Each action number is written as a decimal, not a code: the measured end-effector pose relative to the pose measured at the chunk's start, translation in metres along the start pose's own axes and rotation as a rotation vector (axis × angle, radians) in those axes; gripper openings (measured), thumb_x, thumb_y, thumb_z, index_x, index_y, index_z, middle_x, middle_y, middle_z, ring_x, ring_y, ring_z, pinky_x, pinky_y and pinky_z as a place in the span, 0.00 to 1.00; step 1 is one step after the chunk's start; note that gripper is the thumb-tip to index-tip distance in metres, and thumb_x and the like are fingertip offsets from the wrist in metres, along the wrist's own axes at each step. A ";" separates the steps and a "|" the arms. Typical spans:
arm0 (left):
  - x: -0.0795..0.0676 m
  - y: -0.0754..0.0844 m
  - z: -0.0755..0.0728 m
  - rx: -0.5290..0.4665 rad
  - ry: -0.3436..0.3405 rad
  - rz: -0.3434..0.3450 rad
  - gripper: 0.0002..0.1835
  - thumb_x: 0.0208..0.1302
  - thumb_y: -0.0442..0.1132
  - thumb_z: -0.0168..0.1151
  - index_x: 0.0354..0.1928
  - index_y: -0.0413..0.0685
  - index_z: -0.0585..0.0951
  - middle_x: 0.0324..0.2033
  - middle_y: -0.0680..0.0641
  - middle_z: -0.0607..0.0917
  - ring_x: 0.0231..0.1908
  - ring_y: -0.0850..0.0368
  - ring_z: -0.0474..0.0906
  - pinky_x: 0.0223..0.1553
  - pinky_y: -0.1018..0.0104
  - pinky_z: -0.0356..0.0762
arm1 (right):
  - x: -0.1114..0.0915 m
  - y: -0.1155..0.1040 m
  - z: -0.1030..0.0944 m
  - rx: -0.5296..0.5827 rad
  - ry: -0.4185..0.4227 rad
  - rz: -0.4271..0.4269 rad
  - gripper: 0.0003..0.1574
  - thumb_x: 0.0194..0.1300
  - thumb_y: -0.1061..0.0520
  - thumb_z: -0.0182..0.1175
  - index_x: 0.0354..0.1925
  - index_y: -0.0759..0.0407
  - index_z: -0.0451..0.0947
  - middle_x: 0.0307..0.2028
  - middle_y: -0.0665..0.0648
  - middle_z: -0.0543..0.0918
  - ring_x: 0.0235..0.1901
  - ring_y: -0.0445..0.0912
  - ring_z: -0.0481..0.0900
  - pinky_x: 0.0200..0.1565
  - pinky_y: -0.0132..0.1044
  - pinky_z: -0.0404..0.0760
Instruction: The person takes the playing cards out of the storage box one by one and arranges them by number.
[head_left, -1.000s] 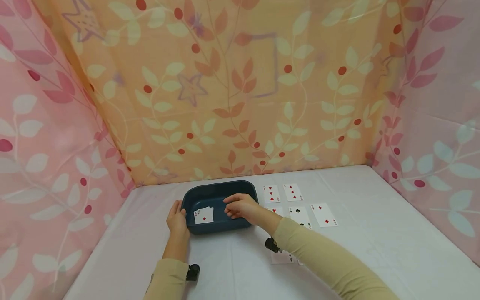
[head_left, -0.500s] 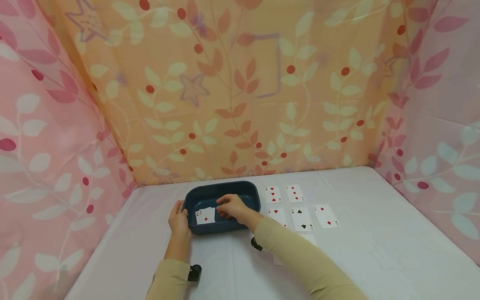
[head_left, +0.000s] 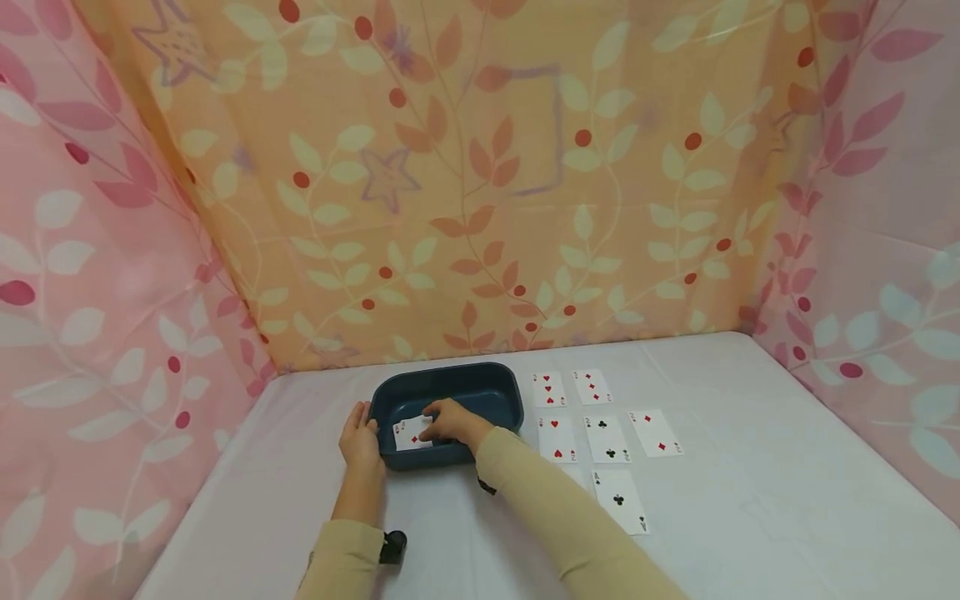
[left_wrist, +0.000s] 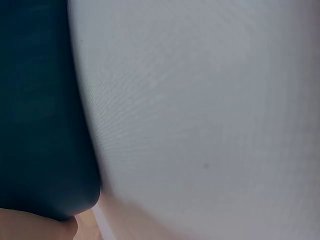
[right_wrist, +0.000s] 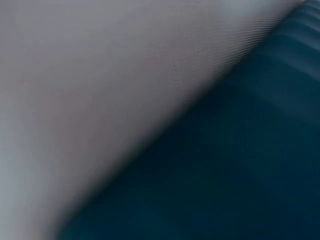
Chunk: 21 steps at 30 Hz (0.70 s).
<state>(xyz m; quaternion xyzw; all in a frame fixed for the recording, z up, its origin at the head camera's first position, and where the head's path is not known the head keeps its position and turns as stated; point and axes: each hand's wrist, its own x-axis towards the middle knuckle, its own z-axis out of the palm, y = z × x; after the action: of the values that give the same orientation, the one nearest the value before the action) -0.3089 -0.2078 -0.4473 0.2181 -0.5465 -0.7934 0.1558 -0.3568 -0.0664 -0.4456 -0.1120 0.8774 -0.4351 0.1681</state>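
A dark blue rectangular bin (head_left: 495,379) stands on the white-covered table. Inside it, at the left, lie a few overlapping playing cards (head_left: 408,429), the visible one showing a red diamond. My left hand (head_left: 360,442) rests against the bin's left outer side, fingers straight along the wall and thumb near the front corner. My right hand (head_left: 453,423) reaches over the front wall into the bin. Its fingertips are at the right edge of the cards, forefinger and thumb spread apart over them. In the right wrist view only the bin's outer wall (right_wrist: 225,165) and the tablecloth show.
Right of the bin, face-up cards lie in rows: a three of hearts (head_left: 550,389), a three of diamonds (head_left: 593,387), a two of hearts (head_left: 557,439), a two of clubs (head_left: 607,439), a two of diamonds (head_left: 656,433), and an ace of clubs (head_left: 621,502). The right sleeve partly hides another card.
My right hand has moved left inside the bin, from its right part to the cards. As the forearm shifted, the ace of clubs came into view. The left hand has stayed at the bin.
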 end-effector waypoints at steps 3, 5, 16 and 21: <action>-0.001 -0.001 0.001 0.000 0.002 -0.006 0.29 0.73 0.24 0.35 0.75 0.40 0.53 0.72 0.44 0.59 0.72 0.53 0.51 0.71 0.63 0.47 | 0.031 0.017 0.011 -0.134 0.000 -0.046 0.32 0.50 0.61 0.75 0.54 0.62 0.80 0.53 0.62 0.80 0.54 0.52 0.76 0.58 0.45 0.73; -0.002 -0.001 0.002 -0.003 0.004 -0.006 0.29 0.73 0.24 0.36 0.75 0.39 0.54 0.72 0.44 0.59 0.72 0.53 0.51 0.71 0.63 0.48 | 0.061 0.041 0.020 -0.187 0.006 -0.109 0.34 0.44 0.56 0.79 0.52 0.59 0.82 0.52 0.57 0.81 0.54 0.49 0.76 0.58 0.41 0.73; -0.006 0.000 0.002 -0.029 -0.006 0.010 0.29 0.73 0.23 0.35 0.75 0.38 0.53 0.72 0.42 0.58 0.72 0.52 0.52 0.70 0.63 0.50 | 0.005 -0.005 0.013 -0.465 0.028 -0.071 0.36 0.52 0.51 0.75 0.59 0.57 0.77 0.54 0.55 0.81 0.54 0.50 0.77 0.56 0.42 0.73; -0.005 0.000 0.001 -0.049 -0.013 0.028 0.29 0.73 0.23 0.34 0.74 0.36 0.52 0.72 0.41 0.58 0.72 0.52 0.51 0.70 0.63 0.49 | 0.010 -0.006 0.016 -0.482 0.029 -0.082 0.35 0.50 0.49 0.76 0.57 0.53 0.79 0.55 0.53 0.81 0.55 0.50 0.76 0.56 0.44 0.73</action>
<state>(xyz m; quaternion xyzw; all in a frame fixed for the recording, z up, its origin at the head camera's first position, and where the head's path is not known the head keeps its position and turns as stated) -0.3052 -0.2045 -0.4463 0.2012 -0.5308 -0.8058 0.1686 -0.3597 -0.0851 -0.4513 -0.1782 0.9530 -0.2211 0.1059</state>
